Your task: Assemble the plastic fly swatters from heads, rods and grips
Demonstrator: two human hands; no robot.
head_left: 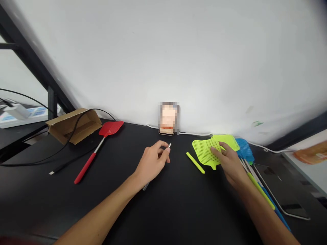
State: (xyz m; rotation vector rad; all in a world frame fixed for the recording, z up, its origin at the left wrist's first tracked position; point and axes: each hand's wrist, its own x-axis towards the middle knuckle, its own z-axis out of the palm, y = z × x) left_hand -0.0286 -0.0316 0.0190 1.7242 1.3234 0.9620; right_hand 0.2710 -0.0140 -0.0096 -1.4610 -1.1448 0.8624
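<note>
Between the thumb and fingers of my left hand point(152, 160) is a thin metal rod point(145, 186); one end shows past the fingertips and the other below the hand. My right hand point(231, 165) pinches a lime-green fly swatter head point(204, 152) by its right edge, with its short socket pointing down. A loose lime-green handle point(195, 162) lies on the black table point(176, 207) between my hands. Just behind my right hand are another lime-green fly swatter point(232, 142) and a blue fly swatter point(244, 149), their handles running under my right forearm.
On the left lies a red fly swatter point(111, 128) beside an open cardboard box point(76, 126), with a black cable point(46, 159) looping around. A phone point(169, 117) with a blurred screen leans on the white wall. A tablet-like device point(283, 190) is at right.
</note>
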